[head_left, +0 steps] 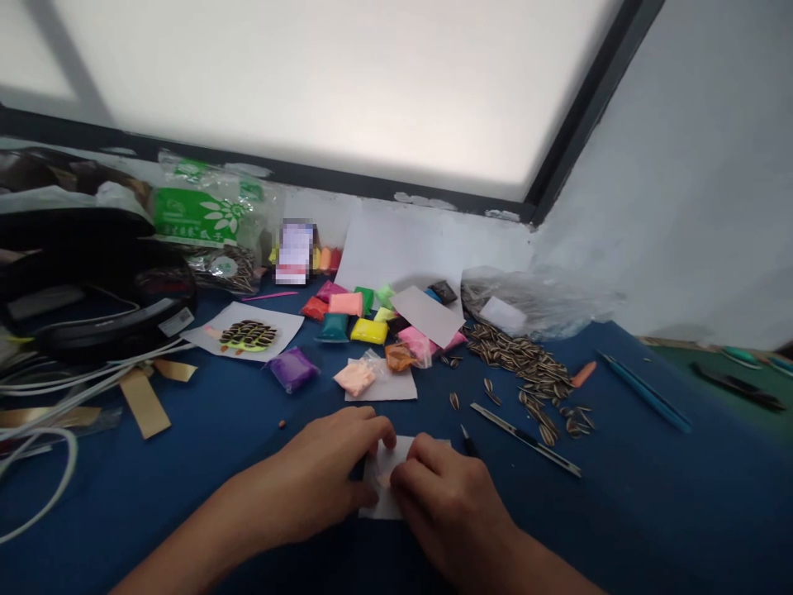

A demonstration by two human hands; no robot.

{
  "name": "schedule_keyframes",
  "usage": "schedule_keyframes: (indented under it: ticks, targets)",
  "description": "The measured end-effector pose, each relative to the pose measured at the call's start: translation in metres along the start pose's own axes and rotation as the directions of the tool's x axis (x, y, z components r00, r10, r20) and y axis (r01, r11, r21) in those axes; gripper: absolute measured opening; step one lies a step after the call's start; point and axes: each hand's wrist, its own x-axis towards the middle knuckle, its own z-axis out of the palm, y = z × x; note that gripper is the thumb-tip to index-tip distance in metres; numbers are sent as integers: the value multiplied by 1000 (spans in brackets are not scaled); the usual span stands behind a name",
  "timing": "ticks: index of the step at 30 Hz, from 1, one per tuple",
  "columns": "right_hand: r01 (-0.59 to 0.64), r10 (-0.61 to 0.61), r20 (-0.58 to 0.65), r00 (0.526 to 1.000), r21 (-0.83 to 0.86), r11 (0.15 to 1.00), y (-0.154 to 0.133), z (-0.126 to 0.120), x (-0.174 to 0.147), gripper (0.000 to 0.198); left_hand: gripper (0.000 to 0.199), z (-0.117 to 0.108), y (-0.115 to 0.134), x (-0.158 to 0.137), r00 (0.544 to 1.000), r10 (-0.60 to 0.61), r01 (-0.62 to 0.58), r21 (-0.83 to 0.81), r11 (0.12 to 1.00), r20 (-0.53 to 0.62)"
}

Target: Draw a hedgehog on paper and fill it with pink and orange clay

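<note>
A small white sheet of paper (379, 510) lies before me with a small pale pink patch, apparently modelling clay (383, 478), on it. My left hand (338, 463) rests over the paper's left side, fingers bent and thumb held apart from the index finger. From the right, my right hand (443, 492) has its fingers drawn together on the paper at the edge of the clay; what lies under its fingertips is hidden. Just beyond sits an opened pack of pale peach clay (355, 378) on another white paper (396, 387).
Farther back are several coloured clay packs (370, 331) and a seed-covered clay figure (248, 336) on paper. Right of my hands lie a dark-tipped pen (469, 442), a slim utility knife (526, 440) and a sunflower-seed pile (520, 359). White cables (68, 446) loop at left.
</note>
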Motion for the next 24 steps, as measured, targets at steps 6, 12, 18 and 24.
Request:
schedule_keyframes:
  ticks: [6, 12, 18, 24]
  targets:
    - [29, -28, 24, 999, -43, 999, -2, 0, 1, 21, 31, -1, 2, 0, 1000, -16, 16, -10, 1000, 16]
    - [177, -180, -5, 984, -159, 971, -2, -2, 1, 31, 37, -1, 1, 1, 1000, -4, 4, -8, 1000, 16]
    - [202, -202, 14, 979, -111, 973, -1, -10, -3, 31, 40, -2, 2, -1, 999, -10, 10, -6, 1000, 32]
    - [-59, 52, 45, 998, 154, 986, 1, -17, -3, 27, 37, -1, 1, -2, 1000, -6, 7, -16, 1000, 27]
